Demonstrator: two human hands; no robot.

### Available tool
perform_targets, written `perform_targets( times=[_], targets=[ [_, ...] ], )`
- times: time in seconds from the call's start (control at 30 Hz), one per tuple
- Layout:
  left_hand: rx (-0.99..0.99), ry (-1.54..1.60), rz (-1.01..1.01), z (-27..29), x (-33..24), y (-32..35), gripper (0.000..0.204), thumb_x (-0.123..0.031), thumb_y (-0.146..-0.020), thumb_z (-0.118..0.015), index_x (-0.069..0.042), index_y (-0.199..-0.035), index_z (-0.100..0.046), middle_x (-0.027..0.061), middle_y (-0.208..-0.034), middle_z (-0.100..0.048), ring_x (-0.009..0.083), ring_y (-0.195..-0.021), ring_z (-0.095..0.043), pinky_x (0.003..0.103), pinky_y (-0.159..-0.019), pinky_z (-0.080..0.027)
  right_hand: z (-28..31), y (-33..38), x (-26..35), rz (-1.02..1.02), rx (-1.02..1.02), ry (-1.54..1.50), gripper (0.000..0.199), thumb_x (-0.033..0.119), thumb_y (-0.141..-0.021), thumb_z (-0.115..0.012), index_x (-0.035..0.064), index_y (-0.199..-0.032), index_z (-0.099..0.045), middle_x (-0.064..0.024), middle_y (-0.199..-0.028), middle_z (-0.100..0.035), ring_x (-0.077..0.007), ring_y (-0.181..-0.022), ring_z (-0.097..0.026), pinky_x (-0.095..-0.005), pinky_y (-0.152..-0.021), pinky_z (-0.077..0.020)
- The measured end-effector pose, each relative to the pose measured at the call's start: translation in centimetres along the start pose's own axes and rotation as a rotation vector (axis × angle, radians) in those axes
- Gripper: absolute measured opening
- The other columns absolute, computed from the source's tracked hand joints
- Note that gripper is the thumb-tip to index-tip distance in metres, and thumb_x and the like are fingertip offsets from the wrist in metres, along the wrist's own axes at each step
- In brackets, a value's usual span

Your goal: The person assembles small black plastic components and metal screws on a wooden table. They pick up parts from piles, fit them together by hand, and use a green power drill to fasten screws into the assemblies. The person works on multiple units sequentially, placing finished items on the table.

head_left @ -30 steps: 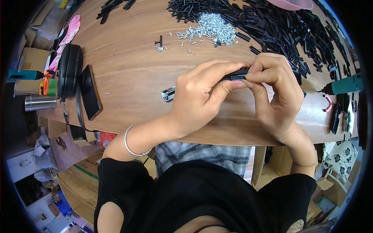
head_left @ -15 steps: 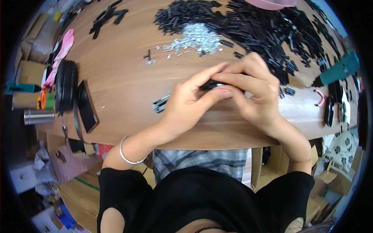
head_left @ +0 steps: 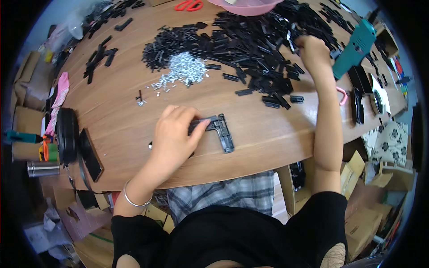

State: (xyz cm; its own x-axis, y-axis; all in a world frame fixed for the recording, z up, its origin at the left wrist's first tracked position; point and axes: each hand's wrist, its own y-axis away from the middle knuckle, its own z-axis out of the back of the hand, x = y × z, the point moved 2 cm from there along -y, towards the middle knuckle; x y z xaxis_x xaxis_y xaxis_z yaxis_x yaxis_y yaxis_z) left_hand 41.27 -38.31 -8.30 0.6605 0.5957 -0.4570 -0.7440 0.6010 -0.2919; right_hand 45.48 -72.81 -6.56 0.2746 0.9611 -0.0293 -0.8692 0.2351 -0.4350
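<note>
My left hand (head_left: 175, 129) is closed round the grip of a small black pistol-shaped piece (head_left: 225, 134), thumb on top. Its long slotted part lies on the wooden table, pointing toward me. At the far right, my right hand (head_left: 315, 51) is at the edge of a large heap of black plastic parts (head_left: 250, 40). Its fingers are bent and pressed together near a shiny dark part; what they hold, if anything, is hidden. Left of that heap lies a pile of small silvery metal pieces (head_left: 185, 69). Beside my left hand, a small light-and-dark bit (head_left: 150, 145) pokes out.
A teal power screwdriver (head_left: 355, 47) stands by my right forearm. A pink basin (head_left: 250, 6) and red-handled scissors (head_left: 189, 5) are at the back. Several pistol-shaped pieces (head_left: 100, 56) lie at the far left, with a phone (head_left: 90, 154) and a black case (head_left: 68, 134) nearer.
Both hands were together over a dark piece. My right hand has moved away to the black heap, while my left has moved down and left and now holds the pistol-shaped piece. The view has shifted.
</note>
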Motion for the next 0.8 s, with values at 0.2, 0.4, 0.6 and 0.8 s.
perform_targets(
  times=[0.2, 0.4, 0.6, 0.8],
  targets=[
    [-0.073, -0.155, 0.014, 2.2, 4.3, -0.9, 0.02, -0.022, -0.078, -0.064, -0.004, -0.087, -0.061, 0.0144, -0.091, -0.059, 0.0325, -0.089, -0.055, 0.039, -0.081, -0.044, -4.9, -0.2, -6.1, -0.04, -0.02, 0.109, 0.012, 0.012, -0.076, -0.055, 0.0047, -0.075, -0.063, -0.0194, -0.078, -0.065, -0.0337, -0.08, -0.064, -0.0438, -0.069, -0.0495],
    [-0.478, -0.59, 0.25, 10.3, 23.1, -6.4, 0.021, -0.013, -0.08, -0.055, -0.005, -0.099, -0.056, 0.0198, -0.097, -0.059, 0.0389, -0.091, -0.055, 0.047, -0.079, -0.046, -3.4, -1.2, -6.3, -0.241, 0.351, -0.021, 0.008, 0.011, -0.071, -0.062, 0.0039, -0.075, -0.063, -0.0188, -0.079, -0.064, -0.0356, -0.084, -0.062, -0.0434, -0.073, -0.0494],
    [-0.353, -0.581, 0.827, 13.2, 37.1, -4.9, 0.042, -0.031, -0.078, -0.064, -0.006, -0.109, -0.054, 0.0197, -0.108, -0.058, 0.0365, -0.1, -0.056, 0.043, -0.085, -0.046, -2.8, -0.5, -6.0, -0.116, -0.064, -0.075, 0.014, 0.007, -0.077, -0.057, 0.0072, -0.09, -0.063, -0.0169, -0.083, -0.063, -0.0345, -0.079, -0.061, -0.0409, -0.069, -0.0486],
    [-0.376, -0.576, 0.697, 12.1, 32.8, -3.5, 0.043, -0.04, -0.074, -0.066, -0.007, -0.101, -0.06, 0.0179, -0.091, -0.065, 0.0335, -0.094, -0.061, 0.041, -0.083, -0.047, 0.3, -0.8, -1.9, -0.183, -0.129, -0.709, 0.015, 0.005, -0.087, -0.051, 0.0085, -0.096, -0.062, -0.0073, -0.078, -0.061, -0.0156, -0.069, -0.061, -0.0296, -0.062, -0.0481]
  ],
)
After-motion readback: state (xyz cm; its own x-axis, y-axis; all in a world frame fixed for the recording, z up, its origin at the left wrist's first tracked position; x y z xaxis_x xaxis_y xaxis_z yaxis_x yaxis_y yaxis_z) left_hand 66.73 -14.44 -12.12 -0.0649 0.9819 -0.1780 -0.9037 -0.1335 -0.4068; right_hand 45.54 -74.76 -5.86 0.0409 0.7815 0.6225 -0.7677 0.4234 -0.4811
